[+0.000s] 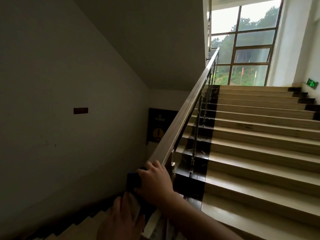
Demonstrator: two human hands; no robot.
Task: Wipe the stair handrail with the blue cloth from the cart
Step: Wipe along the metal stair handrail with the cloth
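The wooden stair handrail (186,111) runs from the lower middle up to the window at the top right. My right hand (154,181) lies over its lower part with fingers curled round the dark blue cloth (133,181), which is wrapped on the rail. Just below, my left hand (121,220) rests on the rail, thumb on the left side; its fingers seem to wrap the rail, though the view is dim there.
Beige steps (259,153) with dark edging rise on the right to a landing under a large window (245,44). Metal balusters (199,118) stand under the rail. A grey wall (60,101) is on the left, with stairs descending at bottom left.
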